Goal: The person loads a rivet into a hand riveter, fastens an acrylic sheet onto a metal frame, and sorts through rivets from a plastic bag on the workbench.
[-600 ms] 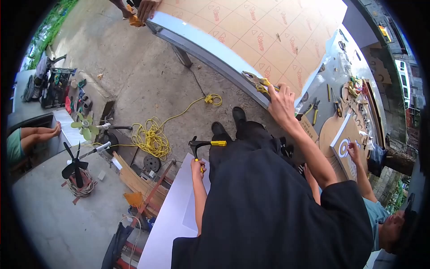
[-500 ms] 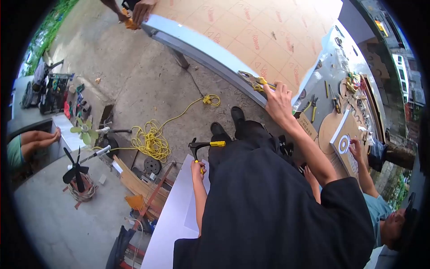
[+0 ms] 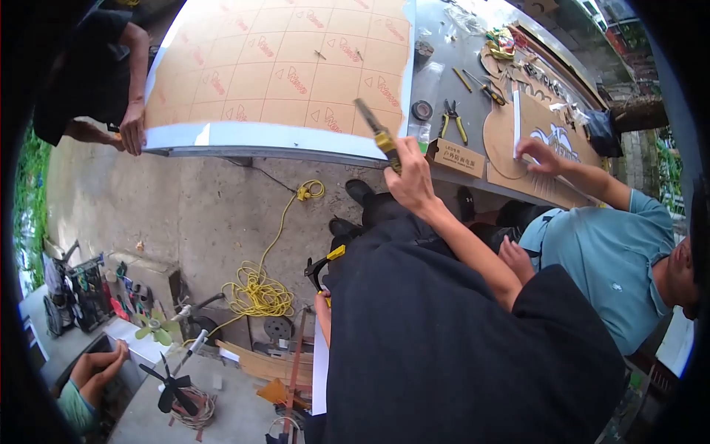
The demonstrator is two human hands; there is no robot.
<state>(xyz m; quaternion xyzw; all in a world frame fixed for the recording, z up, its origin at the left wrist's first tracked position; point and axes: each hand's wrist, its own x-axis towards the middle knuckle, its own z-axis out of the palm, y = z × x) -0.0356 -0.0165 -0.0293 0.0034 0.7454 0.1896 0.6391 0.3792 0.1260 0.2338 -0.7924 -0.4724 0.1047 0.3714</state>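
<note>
My right hand (image 3: 411, 177) is wrapped round yellow-handled pliers (image 3: 384, 140), held up at the near right corner of a large panel (image 3: 274, 81). Brown film with red print covers the panel, and a pale blue strip runs along its edge. Low in the view, my left hand (image 3: 323, 297) grips a black and yellow clamp (image 3: 318, 270), partly hidden by my dark clothing. The clamp hangs over the floor, away from the panel.
A person at the panel's left corner (image 3: 133, 126) has hands on it. On the right, a co-worker in teal (image 3: 592, 259) reaches over the grey table (image 3: 436, 66). It bears pliers (image 3: 452, 122), tape (image 3: 421, 110) and a box (image 3: 457, 157). Yellow cord (image 3: 259, 292) lies coiled on the floor.
The view has turned, so the panel now lies further left. My right hand has lifted the pliers off the panel's edge. The co-worker's hand has moved off the white strip.
</note>
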